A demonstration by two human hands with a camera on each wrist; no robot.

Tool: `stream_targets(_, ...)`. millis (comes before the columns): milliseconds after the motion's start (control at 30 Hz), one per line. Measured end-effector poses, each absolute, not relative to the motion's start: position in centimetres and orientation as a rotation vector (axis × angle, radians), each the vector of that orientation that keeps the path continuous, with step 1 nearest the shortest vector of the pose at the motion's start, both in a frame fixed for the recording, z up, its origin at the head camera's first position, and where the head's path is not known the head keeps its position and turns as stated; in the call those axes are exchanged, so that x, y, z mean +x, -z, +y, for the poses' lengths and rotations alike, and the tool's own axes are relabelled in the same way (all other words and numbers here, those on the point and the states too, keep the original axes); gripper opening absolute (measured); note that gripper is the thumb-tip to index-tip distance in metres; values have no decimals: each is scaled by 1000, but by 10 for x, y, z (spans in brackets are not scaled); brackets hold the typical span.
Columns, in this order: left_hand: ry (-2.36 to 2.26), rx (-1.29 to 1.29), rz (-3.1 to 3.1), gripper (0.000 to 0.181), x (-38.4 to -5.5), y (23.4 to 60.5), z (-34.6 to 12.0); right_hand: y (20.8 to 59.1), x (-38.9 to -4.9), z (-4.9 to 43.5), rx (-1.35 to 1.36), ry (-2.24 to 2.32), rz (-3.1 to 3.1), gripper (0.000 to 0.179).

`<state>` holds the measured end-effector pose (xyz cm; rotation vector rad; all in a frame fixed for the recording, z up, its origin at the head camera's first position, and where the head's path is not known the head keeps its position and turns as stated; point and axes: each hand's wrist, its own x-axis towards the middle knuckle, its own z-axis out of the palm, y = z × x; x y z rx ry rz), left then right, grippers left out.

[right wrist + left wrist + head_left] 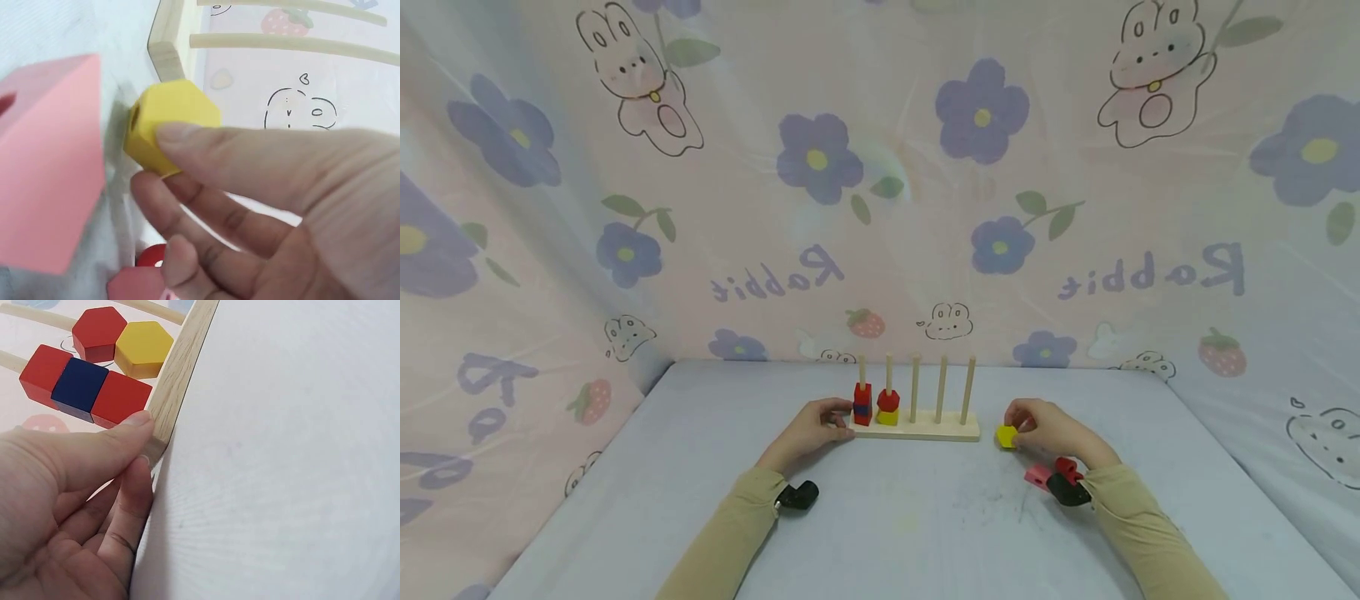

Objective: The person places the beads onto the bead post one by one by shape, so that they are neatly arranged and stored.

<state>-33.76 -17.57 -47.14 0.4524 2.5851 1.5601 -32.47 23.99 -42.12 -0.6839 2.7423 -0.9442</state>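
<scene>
Light is diffuse. Left wrist: soft shadow (149, 550) toward seven o'clock. Right wrist: pink block (53, 169), nine o'clock, blurs.

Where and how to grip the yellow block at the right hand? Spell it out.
Pinch the yellow block across its broad hexagonal faces, coming from the right, where the right hand is. The visible face is flat, so thumb and fingers should hold well there, leaving the hole in its narrow edge, turned toward the table, uncovered.
</scene>
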Motion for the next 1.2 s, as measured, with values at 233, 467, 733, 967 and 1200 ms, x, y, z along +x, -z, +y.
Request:
stream_targets(233,-1558,445,2586,49,-338,471,-176,409,-329,243,-862,1039,2731,16)
stream_targets(467,-1538,462,2601,49,-339,471,-175,370,-323,236,-951,1216,2809,19)
stream_targets(733,-1547,459,2606,47,-337,473,-176,326,-312,204,-1139,1347,2826,21)
stream_targets(967,-1521,446,2612,49,-336,474,-175,315,-317,170,-1249,1472,2769,23)
stream_targets(1200,-1527,433,2613,49,-335,473,-175,311,-324,135,-1254,1520,2737,24)
